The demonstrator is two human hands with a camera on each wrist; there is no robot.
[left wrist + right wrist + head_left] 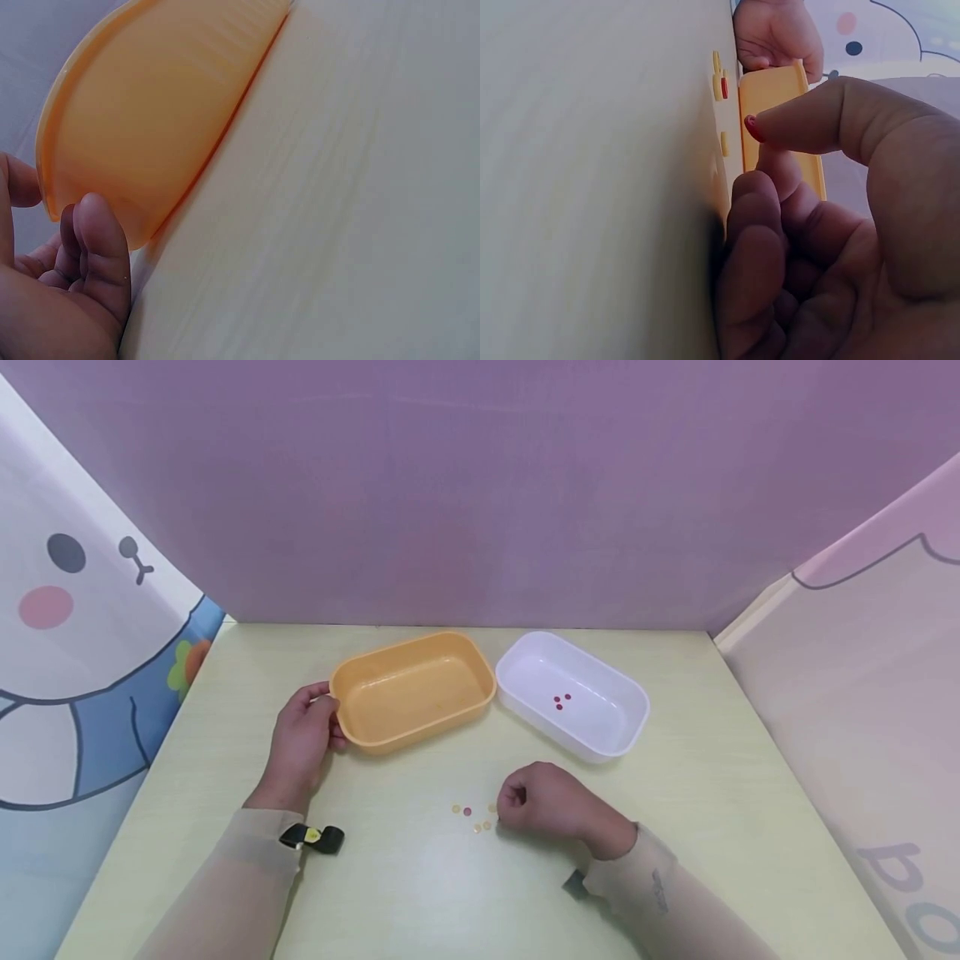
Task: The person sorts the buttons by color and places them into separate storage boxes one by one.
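Observation:
My right hand [551, 806] is low over the table, and in the right wrist view its thumb and forefinger pinch a small red button [754, 128]. Just left of it lie several small yellow buttons [456, 809] and one red button [467, 812]. My left hand [302, 735] grips the left end of an orange plastic tray [408, 742], with the thumb at the rim and other fingers against the outer wall [165, 97]. To the right of that tray stands a white tray [630, 727] with three red buttons [559, 707] on its floor.
Both trays stand side by side on the pale wooden table [390, 893], towards its back edge. A purple backdrop [480, 493] rises behind the table. Printed cloth panels [97, 660] close off the left and right sides.

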